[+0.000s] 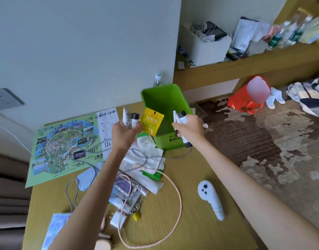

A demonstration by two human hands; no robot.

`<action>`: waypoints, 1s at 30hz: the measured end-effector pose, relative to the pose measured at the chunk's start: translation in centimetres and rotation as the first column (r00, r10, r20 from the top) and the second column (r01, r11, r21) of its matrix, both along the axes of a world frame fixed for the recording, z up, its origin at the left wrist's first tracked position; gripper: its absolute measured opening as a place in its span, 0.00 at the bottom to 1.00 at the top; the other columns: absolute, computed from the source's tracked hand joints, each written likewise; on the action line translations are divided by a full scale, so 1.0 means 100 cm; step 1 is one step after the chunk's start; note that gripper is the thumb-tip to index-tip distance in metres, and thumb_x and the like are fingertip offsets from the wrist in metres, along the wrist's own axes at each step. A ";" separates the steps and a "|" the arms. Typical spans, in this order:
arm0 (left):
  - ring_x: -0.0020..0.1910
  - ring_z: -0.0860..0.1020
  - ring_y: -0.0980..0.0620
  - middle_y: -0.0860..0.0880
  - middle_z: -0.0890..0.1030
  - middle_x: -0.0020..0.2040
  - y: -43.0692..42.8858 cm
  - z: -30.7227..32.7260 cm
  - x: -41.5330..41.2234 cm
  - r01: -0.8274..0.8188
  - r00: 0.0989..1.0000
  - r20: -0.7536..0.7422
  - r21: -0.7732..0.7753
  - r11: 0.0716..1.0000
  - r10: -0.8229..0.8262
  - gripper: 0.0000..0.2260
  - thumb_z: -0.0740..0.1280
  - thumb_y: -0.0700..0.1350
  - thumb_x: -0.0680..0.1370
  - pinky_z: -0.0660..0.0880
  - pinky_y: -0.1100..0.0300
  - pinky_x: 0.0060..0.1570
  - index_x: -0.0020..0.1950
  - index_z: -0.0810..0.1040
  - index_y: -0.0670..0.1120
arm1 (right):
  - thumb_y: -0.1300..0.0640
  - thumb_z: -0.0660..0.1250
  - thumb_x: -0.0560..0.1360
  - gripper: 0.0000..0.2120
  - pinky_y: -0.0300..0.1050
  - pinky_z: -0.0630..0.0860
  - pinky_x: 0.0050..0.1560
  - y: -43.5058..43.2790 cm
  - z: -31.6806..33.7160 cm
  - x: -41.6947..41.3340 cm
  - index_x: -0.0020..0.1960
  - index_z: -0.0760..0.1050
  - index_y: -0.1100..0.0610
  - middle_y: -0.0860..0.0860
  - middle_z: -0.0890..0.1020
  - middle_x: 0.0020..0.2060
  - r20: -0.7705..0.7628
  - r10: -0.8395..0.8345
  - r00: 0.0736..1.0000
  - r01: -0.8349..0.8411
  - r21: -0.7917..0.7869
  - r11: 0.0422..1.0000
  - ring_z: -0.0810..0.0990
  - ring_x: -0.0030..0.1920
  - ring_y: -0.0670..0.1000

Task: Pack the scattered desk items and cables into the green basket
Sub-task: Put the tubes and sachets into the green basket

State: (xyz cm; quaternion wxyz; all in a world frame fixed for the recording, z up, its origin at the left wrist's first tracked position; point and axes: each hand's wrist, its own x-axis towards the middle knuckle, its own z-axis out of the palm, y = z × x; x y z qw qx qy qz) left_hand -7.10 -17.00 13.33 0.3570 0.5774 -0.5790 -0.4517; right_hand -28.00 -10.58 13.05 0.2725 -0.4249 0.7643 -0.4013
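Note:
The green basket (166,98) stands on the desk's far right corner, tilted toward me. My left hand (125,132) is just left of it, shut on a white tube (126,116), a small black-capped bottle (134,120) and a yellow packet (151,122). My right hand (190,126) hovers over the basket's front right rim, shut on a white pen (175,121) and a black-capped tube (182,116). On the desk lie a pink cable (179,199), a grey cable (72,193), a white charger plug (116,220) and clear pouches (126,188).
A coloured map sheet (65,147) lies at the desk's left. A white handheld controller (212,199) rests near the right edge. Papers and green-white packets (148,159) sit before the basket. A blue booklet (56,226) lies front left. Beyond is patterned carpet with a red bag (245,100).

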 end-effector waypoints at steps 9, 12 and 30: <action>0.26 0.78 0.54 0.44 0.84 0.31 -0.057 -0.011 0.011 -0.204 0.978 -0.029 0.051 0.978 0.205 0.05 0.74 0.40 0.70 0.73 0.65 0.27 0.34 0.82 0.42 | 0.57 0.71 0.68 0.14 0.39 0.66 0.27 -0.124 -0.025 -0.011 0.32 0.67 0.57 0.51 0.75 0.28 -0.059 0.143 0.988 -0.118 0.311 0.943 0.75 0.27 0.51; 0.23 0.76 0.57 0.47 0.83 0.29 -0.067 -0.023 0.017 -0.235 0.971 -0.024 0.102 0.967 0.239 0.08 0.75 0.40 0.71 0.70 0.68 0.22 0.33 0.82 0.40 | 0.57 0.71 0.71 0.16 0.40 0.62 0.27 -0.145 -0.056 -0.009 0.35 0.63 0.56 0.50 0.71 0.31 -0.056 0.200 0.978 -0.152 0.464 0.873 0.71 0.29 0.50; 0.31 0.81 0.44 0.44 0.84 0.33 -0.098 -0.008 -0.048 0.008 0.999 -0.037 0.115 0.993 -0.004 0.05 0.74 0.42 0.72 0.78 0.51 0.34 0.38 0.82 0.44 | 0.61 0.67 0.77 0.07 0.39 0.73 0.39 -0.144 -0.061 -0.042 0.54 0.77 0.59 0.51 0.80 0.49 -0.371 0.348 0.861 -0.221 0.342 0.913 0.81 0.44 0.50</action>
